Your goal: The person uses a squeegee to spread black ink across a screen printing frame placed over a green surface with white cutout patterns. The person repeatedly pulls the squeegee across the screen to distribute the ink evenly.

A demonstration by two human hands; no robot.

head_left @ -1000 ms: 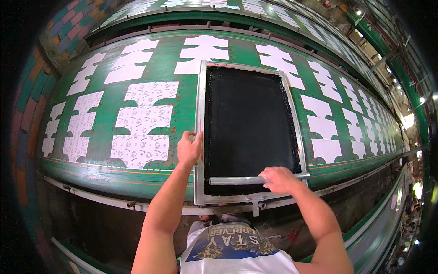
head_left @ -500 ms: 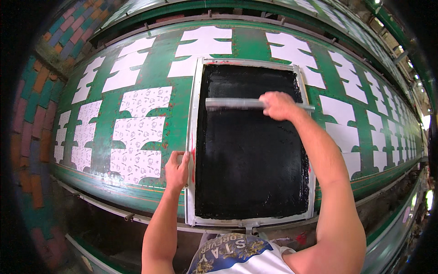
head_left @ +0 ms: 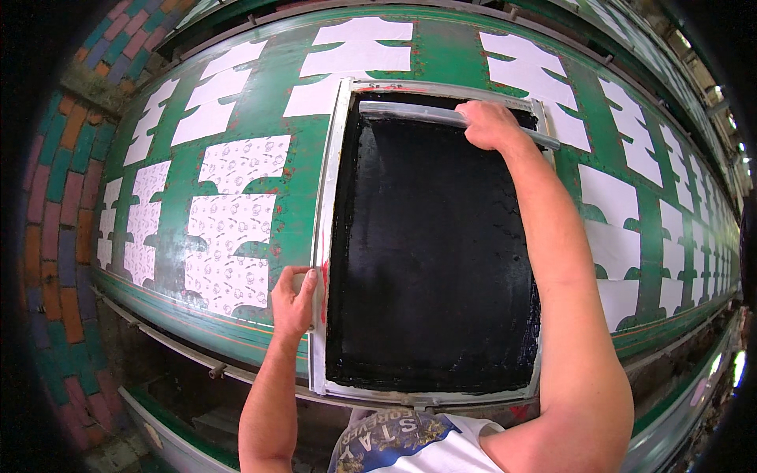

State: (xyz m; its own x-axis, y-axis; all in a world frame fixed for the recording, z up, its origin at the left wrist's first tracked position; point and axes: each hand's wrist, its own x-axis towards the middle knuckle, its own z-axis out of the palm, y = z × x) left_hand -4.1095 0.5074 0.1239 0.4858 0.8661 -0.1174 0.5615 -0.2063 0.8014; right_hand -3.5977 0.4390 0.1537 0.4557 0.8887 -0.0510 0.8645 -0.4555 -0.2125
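Observation:
A silkscreen frame (head_left: 333, 197) with a pale metal rim lies on the long green table in front of me. Black colour covers its mesh (head_left: 434, 268). My right hand (head_left: 490, 124) is closed around a long grey squeegee (head_left: 414, 112), which lies crosswise near the frame's far end. My left hand (head_left: 293, 303) grips the frame's left rim, thumb raised along it; part of its fingers is hidden.
White cut fabric pieces lie in rows on the green table (head_left: 300, 213). Left of the frame, near pieces (head_left: 229, 252) bear small dark prints; those on the right (head_left: 611, 229) are plain. A metal rail (head_left: 173, 343) runs along the near edge. Coloured bricks (head_left: 59, 213) pave the left side.
My right hand has pushed the squeegee away from me, toward the far end of the frame. My left hand stays at the left rim. The view has shifted slightly.

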